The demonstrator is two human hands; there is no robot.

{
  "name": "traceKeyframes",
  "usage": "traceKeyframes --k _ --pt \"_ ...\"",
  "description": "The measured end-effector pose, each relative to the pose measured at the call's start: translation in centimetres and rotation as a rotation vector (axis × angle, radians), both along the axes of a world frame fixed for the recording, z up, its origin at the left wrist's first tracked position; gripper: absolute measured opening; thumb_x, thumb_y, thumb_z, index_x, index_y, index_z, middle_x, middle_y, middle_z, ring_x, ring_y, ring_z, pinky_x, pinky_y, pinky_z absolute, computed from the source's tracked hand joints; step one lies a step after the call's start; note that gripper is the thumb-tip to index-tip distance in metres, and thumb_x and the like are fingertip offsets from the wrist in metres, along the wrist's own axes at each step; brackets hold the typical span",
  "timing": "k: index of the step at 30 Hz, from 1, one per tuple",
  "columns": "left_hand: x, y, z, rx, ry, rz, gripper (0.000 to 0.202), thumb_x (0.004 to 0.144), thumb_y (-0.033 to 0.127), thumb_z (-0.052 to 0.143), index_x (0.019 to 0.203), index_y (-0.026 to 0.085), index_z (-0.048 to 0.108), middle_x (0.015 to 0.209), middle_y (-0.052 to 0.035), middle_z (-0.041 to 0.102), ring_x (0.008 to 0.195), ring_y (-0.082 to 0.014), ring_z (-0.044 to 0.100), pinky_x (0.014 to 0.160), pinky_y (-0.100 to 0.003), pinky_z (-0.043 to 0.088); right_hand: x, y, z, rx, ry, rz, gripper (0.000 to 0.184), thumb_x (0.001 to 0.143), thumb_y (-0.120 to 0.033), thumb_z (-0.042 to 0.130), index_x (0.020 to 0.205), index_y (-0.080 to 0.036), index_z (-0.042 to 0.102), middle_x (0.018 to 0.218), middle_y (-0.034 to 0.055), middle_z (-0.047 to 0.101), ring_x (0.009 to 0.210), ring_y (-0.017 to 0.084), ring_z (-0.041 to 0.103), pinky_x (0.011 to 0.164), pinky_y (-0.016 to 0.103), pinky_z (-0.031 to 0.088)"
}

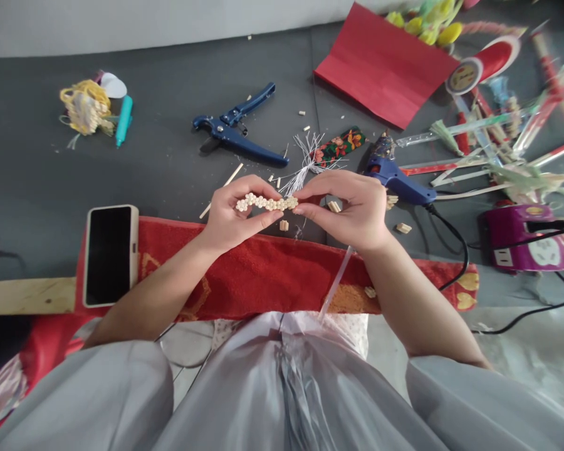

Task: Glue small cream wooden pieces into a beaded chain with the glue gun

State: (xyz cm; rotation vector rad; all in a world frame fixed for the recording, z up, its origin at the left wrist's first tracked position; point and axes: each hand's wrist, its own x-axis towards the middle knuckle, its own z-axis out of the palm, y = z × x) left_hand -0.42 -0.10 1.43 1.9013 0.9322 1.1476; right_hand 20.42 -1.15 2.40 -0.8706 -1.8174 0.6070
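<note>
Both hands hold one thing between them: a short row of pale wooden stick pieces glued side by side (267, 202), kept level above the dark grey table (160, 169). My left hand (235, 213) pinches its left end with thumb and fingers closed. My right hand (352, 210) pinches the right end the same way. Small cut stick bits (284, 225) lie just beneath the hands. A clear glue stick (334, 285) slants down from under my right wrist.
Blue cutting pliers (237, 128) lie behind the hands, a blue glue gun (397, 178) with a black cord to the right. A phone (109, 254) rests on the red cloth (258, 275) at left. Red paper (380, 66), a purple power strip (526, 238) and craft sticks crowd the right.
</note>
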Motion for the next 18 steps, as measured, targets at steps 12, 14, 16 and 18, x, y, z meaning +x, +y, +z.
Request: traceKeyframes --k 12,14,16,18 --pt "0.11 -0.11 0.33 0.005 -0.017 -0.015 0.032 0.082 0.053 0.073 0.087 0.023 0.067 0.085 -0.0014 0.074 0.078 -0.0135 0.068 0.071 -0.029 0.056 0.12 0.35 -0.15 0.007 -0.042 0.055 0.033 0.084 -0.052 0.072 0.088 -0.019 0.077 0.078 0.0038 0.075 0.066 0.013 0.066 0.061 0.027 0.054" --pt "0.01 -0.09 0.40 0.016 -0.003 -0.019 0.032 0.085 0.054 0.070 0.089 0.022 0.067 0.089 -0.0024 0.075 0.081 -0.0142 0.069 0.073 -0.030 0.057 0.27 0.40 -0.14 0.003 -0.054 0.040 0.034 0.084 -0.053 0.071 0.089 -0.019 0.077 0.080 0.0041 0.076 0.066 0.013 0.066 0.062 0.027 0.055" --pt "-0.12 -0.05 0.36 0.025 0.021 -0.016 0.033 0.086 0.054 0.067 0.090 0.021 0.067 0.091 -0.0036 0.075 0.083 -0.0151 0.070 0.075 -0.031 0.057 0.42 0.46 -0.17 -0.006 -0.066 0.017 0.036 0.084 -0.055 0.070 0.089 -0.020 0.077 0.081 0.0042 0.076 0.066 0.013 0.067 0.062 0.028 0.055" --pt "-0.25 -0.01 0.23 0.030 0.036 -0.002 0.034 0.087 0.054 0.066 0.091 0.021 0.067 0.092 -0.0043 0.075 0.084 -0.0156 0.070 0.077 -0.032 0.057 0.55 0.52 -0.21 -0.005 -0.068 0.000 0.036 0.084 -0.055 0.069 0.089 -0.021 0.077 0.082 0.0042 0.076 0.066 0.013 0.067 0.062 0.028 0.055"
